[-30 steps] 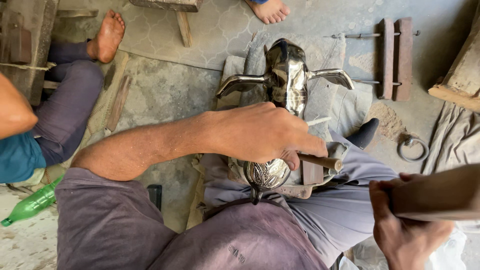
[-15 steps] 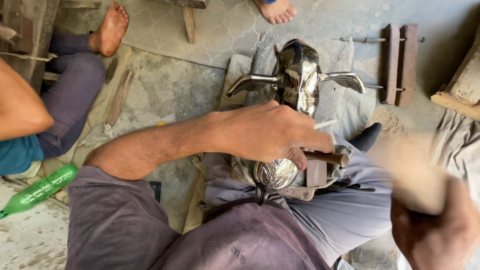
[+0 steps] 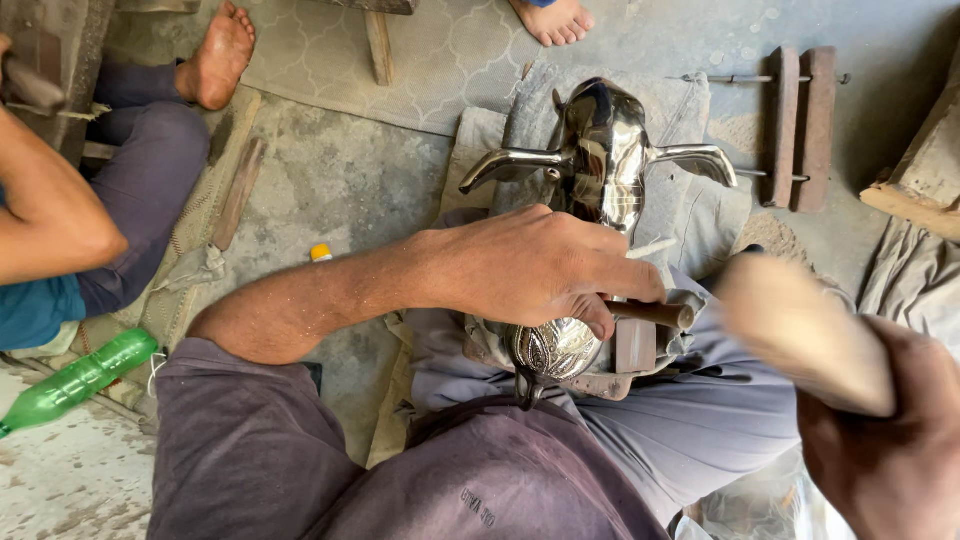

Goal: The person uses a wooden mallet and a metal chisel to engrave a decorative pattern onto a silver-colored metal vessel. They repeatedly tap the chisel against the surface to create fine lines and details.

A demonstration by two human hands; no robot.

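While dusty, cracked concrete floor (image 3: 330, 180) bears a patterned mat (image 3: 450, 50).

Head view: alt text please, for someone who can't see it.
Seen from above, the left hand pins a thin tool on a shiny metal vessel in the lap, while the right hand swings a blurred wooden mallet. Another person sits at left.

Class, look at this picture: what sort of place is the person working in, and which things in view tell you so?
Probably a floor-level metal craft workshop. A shiny metal vessel rests on the seated person's lap, the left hand holds a rod-like tool, the right hand swings a wooden mallet.
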